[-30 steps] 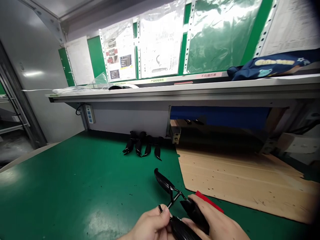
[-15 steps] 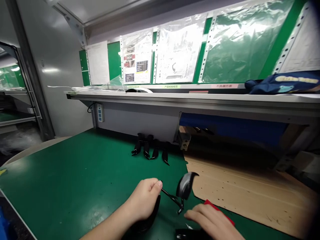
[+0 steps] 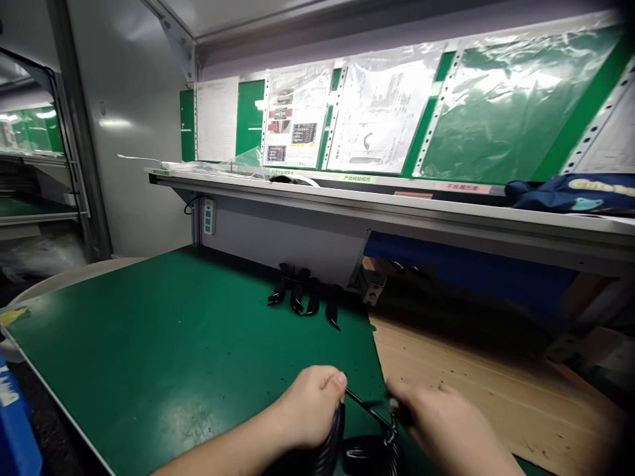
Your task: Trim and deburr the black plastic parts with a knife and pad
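Note:
My left hand point(image 3: 312, 406) and my right hand point(image 3: 446, 423) are low in the view at the front edge of the green mat. Between them is a glossy black plastic assembly, with a thin black rod point(image 3: 370, 408) and curved ribbed pieces point(image 3: 370, 455) hanging below. My left hand grips the rod's near end, and my right fingers pinch its far end, though blur hides the exact hold. Several similar black curved parts point(image 3: 302, 294) lie in a row at the mat's far edge.
The green mat point(image 3: 149, 344) stops beside a sheet of brown cardboard point(image 3: 496, 390) on the right. Behind stands a white shelf point(image 3: 347, 205) holding a navy bag point(image 3: 570, 193), below sleeved documents point(image 3: 381, 119). A blue bin point(image 3: 14, 430) sits at the lower left.
Both hands have come closer together on the black assembly, and its curved piece has dropped from upright to low. The view has swung left, and the red strip is out of sight.

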